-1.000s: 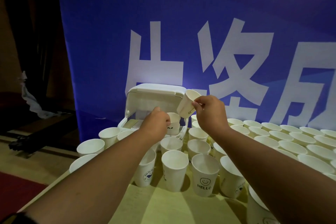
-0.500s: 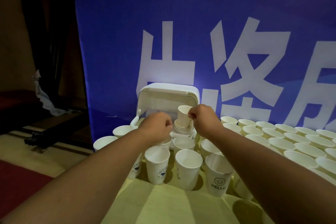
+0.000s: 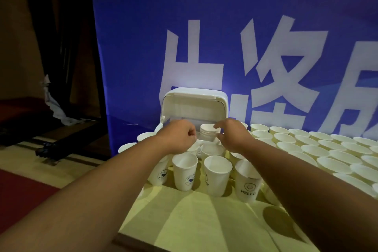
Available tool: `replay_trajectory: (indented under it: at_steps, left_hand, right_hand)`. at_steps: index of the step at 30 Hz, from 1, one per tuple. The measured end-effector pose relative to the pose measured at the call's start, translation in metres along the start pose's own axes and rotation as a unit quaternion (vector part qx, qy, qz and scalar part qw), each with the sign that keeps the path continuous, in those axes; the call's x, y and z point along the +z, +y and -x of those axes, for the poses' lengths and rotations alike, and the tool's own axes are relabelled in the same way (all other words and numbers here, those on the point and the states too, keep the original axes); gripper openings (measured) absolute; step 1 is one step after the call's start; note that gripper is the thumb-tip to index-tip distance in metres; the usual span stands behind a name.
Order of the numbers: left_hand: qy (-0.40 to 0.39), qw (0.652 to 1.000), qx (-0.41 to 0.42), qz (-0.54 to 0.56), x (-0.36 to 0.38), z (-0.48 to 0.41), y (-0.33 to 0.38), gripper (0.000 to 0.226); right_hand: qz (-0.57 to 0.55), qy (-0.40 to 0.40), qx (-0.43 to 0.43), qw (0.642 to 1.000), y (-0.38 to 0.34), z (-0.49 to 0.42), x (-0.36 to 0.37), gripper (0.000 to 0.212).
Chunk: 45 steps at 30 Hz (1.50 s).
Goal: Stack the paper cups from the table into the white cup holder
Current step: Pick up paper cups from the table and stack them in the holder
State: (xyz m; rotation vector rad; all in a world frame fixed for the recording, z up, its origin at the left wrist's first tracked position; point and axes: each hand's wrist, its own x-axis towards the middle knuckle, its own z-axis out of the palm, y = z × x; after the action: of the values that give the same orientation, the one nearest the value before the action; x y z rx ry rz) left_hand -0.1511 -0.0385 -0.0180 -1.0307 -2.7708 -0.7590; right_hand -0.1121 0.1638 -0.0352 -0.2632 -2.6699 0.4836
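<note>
The right hand (image 3: 232,135) pinches the stack (image 3: 208,132) of nested cups, forefinger at the top rim and thumb lower down. The stack stands upright in the white holder (image 3: 194,106), whose lid is raised behind it. The left hand (image 3: 179,138), fingers curled, lies just left of the stack; whether it grips anything cannot be told. Loose cups (image 3: 185,170) crowd the table (image 3: 204,221).

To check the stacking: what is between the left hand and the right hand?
In the head view, a stack of paper cups stands between the left hand and right hand.
</note>
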Motion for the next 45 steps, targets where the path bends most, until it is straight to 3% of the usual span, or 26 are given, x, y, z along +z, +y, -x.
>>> replay_trajectory:
  at_steps: [5,19,22,25,30,38,45]
  left_hand:
    - [-0.006,1.000,0.030,-0.002,0.003,0.013,0.031,0.010]
    - [-0.032,0.992,0.125,-0.003,0.040,0.049,0.142,0.010]
    - [-0.084,0.985,0.148,-0.010,0.050,0.053,0.167,0.007]
    - [-0.184,0.968,0.163,-0.040,0.057,0.058,0.187,0.022]
    - [-0.257,0.952,0.153,-0.065,0.074,0.062,0.203,0.030]
    - [-0.205,0.960,0.178,-0.067,0.080,0.064,0.200,0.002]
    - [-0.144,0.970,0.193,-0.013,0.044,0.063,0.191,0.013]
  right_hand:
    - [-0.009,0.013,0.014,1.000,0.010,0.036,-0.039,0.011]
    - [0.056,0.001,0.066,0.996,0.072,0.159,-0.128,0.012]
    - [0.084,-0.016,0.088,0.992,0.088,0.181,-0.144,0.009]
    - [0.104,-0.042,0.114,0.987,0.102,0.200,-0.157,0.007]
    - [0.141,-0.121,0.139,0.973,0.113,0.220,-0.169,0.024]
    - [0.126,-0.157,0.129,0.971,0.109,0.230,-0.169,0.033]
    - [0.121,-0.117,0.098,0.981,0.103,0.219,-0.182,0.016]
